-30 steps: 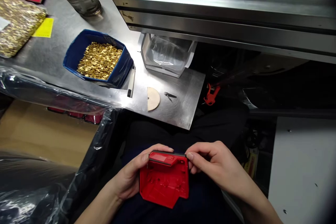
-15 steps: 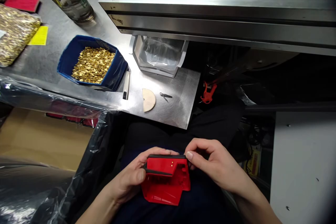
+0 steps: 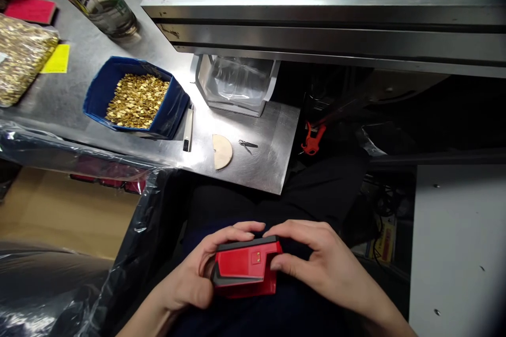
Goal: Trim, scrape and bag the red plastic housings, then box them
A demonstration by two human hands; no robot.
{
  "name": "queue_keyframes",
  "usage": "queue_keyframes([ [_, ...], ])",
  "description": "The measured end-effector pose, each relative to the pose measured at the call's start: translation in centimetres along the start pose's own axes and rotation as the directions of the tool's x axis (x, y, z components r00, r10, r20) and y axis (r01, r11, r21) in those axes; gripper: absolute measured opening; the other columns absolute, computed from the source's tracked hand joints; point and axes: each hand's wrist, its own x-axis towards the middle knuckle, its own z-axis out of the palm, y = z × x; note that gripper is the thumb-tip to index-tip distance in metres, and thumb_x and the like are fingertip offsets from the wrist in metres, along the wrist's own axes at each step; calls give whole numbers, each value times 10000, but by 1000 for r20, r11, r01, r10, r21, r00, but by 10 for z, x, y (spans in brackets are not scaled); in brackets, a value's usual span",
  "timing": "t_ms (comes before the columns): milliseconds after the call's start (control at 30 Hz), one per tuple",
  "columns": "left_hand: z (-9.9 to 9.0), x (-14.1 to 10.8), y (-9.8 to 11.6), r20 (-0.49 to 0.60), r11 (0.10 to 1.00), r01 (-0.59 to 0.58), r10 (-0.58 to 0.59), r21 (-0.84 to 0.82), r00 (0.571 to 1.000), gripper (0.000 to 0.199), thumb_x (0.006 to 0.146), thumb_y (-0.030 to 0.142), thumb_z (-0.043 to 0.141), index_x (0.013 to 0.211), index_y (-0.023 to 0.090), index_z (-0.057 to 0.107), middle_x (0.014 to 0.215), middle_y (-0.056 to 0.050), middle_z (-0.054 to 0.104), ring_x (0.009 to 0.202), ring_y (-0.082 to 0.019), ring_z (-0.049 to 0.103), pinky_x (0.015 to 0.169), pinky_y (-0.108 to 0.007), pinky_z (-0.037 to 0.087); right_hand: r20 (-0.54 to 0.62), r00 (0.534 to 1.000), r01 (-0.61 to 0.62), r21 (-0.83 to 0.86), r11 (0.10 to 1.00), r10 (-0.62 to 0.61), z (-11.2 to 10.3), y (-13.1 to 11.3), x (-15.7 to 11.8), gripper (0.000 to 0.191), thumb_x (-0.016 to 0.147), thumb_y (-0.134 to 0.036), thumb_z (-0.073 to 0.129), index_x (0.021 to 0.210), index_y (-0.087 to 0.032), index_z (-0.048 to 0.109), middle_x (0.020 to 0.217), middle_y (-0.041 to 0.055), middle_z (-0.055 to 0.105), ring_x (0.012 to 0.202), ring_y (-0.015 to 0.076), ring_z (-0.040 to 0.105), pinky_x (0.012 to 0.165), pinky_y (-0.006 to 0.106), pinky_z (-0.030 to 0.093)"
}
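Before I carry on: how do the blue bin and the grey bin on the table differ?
Contents: the blue bin holds a heap of small gold pieces, while clear plastic lies in the grey bin.
Cover: the metal beam hides the back of the grey bin; the blue bin shows clear of it.
Both are open-topped and stand on the metal table.

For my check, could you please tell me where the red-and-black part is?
In the head view, the red-and-black part is at lower centre, held between the left hand and right hand, nearer the wearer than the metal table.
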Motion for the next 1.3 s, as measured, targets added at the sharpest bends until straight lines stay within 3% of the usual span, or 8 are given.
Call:
queue_keyframes([
  [133,5,18,23,96,994,87,-92,60,991,709,790,682,773,1328,238,644,1484,-174,560,1290,-413,605,1099,-536,469,44,983,184,-79,980,-181,0,-5,2,241,917,-367,764,1147,-300,735,1026,-56,785,923,123,697,853,253,500],
  [233,13,33,46,215,946,259,-299,198,930,807,812,557,812,1476,223,499,1266,-146,707,1179,-336,667,1018,-446,522,75,960,279,-127,952,-271,-3,-8,3,242,933,-342,750,1164,-277,716,1022,-50,790,901,118,698,834,259,494],
  [333,20,40,59,274,899,331,-408,286,871,829,761,490,865,1460,198,528,1314,-135,692,1183,-319,657,1016,-398,520,117,935,346,-114,931,-334,-3,-9,3,269,954,-305,725,1220,-280,687,1101,-43,787,962,119,707,876,257,493],
  [433,23,35,59,190,893,318,-389,318,901,893,727,456,885,1492,207,498,1352,-133,672,1231,-337,633,1061,-437,510,37,959,283,-61,957,-281,-1,-6,-1,336,929,-307,753,1254,-308,671,1161,-25,757,1047,147,682,937,261,497],
  [567,26,22,50,-97,811,275,-263,517,960,1002,736,471,869,1583,298,361,1458,-123,597,1335,-370,561,1172,-563,423,-185,982,33,12,999,-30,-3,-2,-10,175,963,-334,695,1137,-324,711,1021,-2,703,935,163,653,815,253,516],
  [667,31,16,48,-219,703,321,-236,634,947,1082,671,492,916,1585,357,353,1493,-107,561,1342,-397,544,1187,-603,396,-144,989,-26,8,1000,27,-3,-3,-14,150,999,-331,635,1111,-323,735,972,1,701,876,151,654,775,252,509],
  [800,34,17,48,-238,686,337,-239,645,941,1125,624,566,932,1577,363,369,1474,-103,573,1346,-404,539,1182,-594,411,-71,997,-14,43,999,18,0,-6,-12,198,1014,-313,608,1171,-336,725,997,-5,705,903,138,661,810,254,510],
  [1300,30,14,37,-260,708,378,-275,596,925,1192,600,557,951,1590,414,304,1518,-91,525,1409,-389,488,1224,-595,350,-1,999,-53,49,997,53,-9,-16,1,127,969,-244,644,931,-270,762,861,-34,723,777,109,637,720,232,479],
])
